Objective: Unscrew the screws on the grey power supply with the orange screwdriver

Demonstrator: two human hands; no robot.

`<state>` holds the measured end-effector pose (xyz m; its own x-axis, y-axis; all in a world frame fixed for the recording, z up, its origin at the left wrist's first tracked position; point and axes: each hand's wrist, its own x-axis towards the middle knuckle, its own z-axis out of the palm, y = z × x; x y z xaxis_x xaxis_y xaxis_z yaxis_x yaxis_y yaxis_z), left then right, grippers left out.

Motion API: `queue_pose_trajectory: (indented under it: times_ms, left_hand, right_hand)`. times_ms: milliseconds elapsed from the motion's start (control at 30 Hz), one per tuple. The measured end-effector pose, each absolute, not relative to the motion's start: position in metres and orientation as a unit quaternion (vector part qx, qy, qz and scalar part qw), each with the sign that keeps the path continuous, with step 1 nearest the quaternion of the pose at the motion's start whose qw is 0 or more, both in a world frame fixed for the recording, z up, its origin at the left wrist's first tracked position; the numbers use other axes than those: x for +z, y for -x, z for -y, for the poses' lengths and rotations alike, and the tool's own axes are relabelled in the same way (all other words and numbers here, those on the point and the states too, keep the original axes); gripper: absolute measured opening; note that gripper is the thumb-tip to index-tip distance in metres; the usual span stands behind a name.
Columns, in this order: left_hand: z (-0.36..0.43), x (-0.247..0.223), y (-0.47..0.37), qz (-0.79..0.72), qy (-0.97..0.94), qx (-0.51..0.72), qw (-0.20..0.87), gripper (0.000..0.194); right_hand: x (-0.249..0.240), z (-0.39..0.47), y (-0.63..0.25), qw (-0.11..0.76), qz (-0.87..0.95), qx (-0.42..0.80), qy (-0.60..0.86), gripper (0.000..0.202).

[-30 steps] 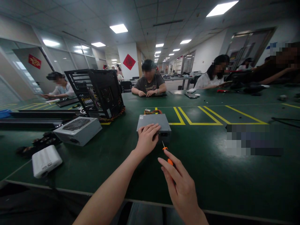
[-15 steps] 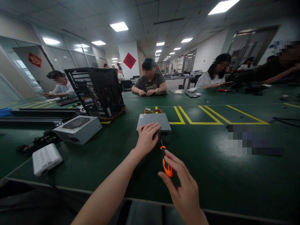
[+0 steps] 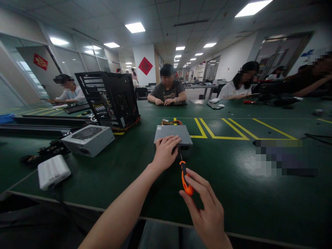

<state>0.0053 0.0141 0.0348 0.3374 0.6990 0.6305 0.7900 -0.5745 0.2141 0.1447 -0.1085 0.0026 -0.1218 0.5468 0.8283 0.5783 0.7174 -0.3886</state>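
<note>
A grey computer power supply lies on the green table in front of me, with coloured cables behind it. My left hand grips its near side, fingers across the top and thumb at the front face beside the socket. In my right hand is an orange and black screwdriver, held by the handle between thumb and fingers. Its thin shaft points up and away, with the tip close to the front of the power supply. Whether the tip touches a screw is too small to tell.
To the left stand an open black computer case, a second power supply and a white power bank with a cable. Dark panels lie farther left. People sit across the table. A pixelated item lies at right.
The whole view has shifted slightly, so things appear a little farther right. Both hands keep nearly the same hold and place relative to the power supply.
</note>
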Motion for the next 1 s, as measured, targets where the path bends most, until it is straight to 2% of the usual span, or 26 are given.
queue_pose_trajectory:
  times_ms: [100,200,333,433,567,767,867,1000]
  left_hand:
    - [-0.014,0.035,-0.005,0.456,0.816,-0.349,0.064,0.037]
    - [-0.015,0.035,-0.005,0.457,0.816,-0.349,0.062,0.037]
    - [-0.016,0.033,-0.005,0.452,0.817,-0.354,0.06,0.037]
    - [-0.017,0.033,-0.004,0.45,0.817,-0.356,0.059,0.037]
    - [-0.017,0.033,-0.004,0.451,0.817,-0.356,0.056,0.037]
    - [-0.017,0.032,-0.005,0.454,0.814,-0.358,0.057,0.037]
    - [-0.017,0.032,-0.004,0.455,0.815,-0.355,0.059,0.036]
    - [-0.016,0.032,-0.004,0.459,0.816,-0.348,0.054,0.037]
  right_hand:
    - [0.002,0.107,-0.143,0.572,0.733,0.001,0.369,0.037]
    - [0.006,0.107,-0.143,0.531,0.757,-0.015,0.381,0.038]
    - [0.02,0.102,-0.147,0.454,0.808,-0.105,0.361,0.037]
    - [0.037,0.094,-0.15,0.451,0.811,-0.2,0.316,0.026]
    - [0.056,0.079,-0.156,0.428,0.836,-0.229,0.255,0.02]
    - [0.049,0.06,-0.171,0.351,0.887,-0.269,0.131,0.034]
    - [0.04,0.057,-0.174,0.38,0.87,-0.27,0.161,0.036]
    - [0.036,0.055,-0.174,0.453,0.826,-0.25,0.225,0.021]
